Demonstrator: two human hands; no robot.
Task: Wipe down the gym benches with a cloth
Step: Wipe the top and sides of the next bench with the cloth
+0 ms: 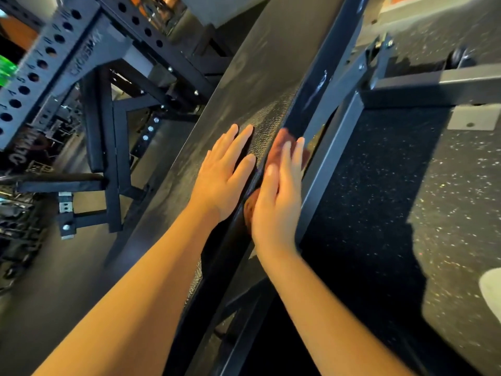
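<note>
Pressing a rust-red cloth [282,138] flat against the glossy right side edge of the black bench pad [260,77], roughly midway along the stretch in view. Covering most of that cloth with the right grip [279,194], fingers straight and close together, pinching nothing, leaving only a blurred patch peeking out beyond the fingertips and another by the heel of the palm. Lining the cloth's long axis up with the pad's edge, slanting from bottom centre toward the top right, the same way the pad itself is pointing. Resting the left grip [225,172] palm-down on the pad's textured top face, just across the edge from the right one, fingers straight and slightly fanned, pointing up along the pad, holding nothing. Showing pale smears on the top face farther up. Passing a dark steel frame tube [330,147] just right of the cloth, slanting much like the pad. Spreading out on the right as speckled rubber floor [406,191], bearing a grey plate [474,118]. Standing well apart on the left, a rack upright [40,63] with numbered holes.
</note>
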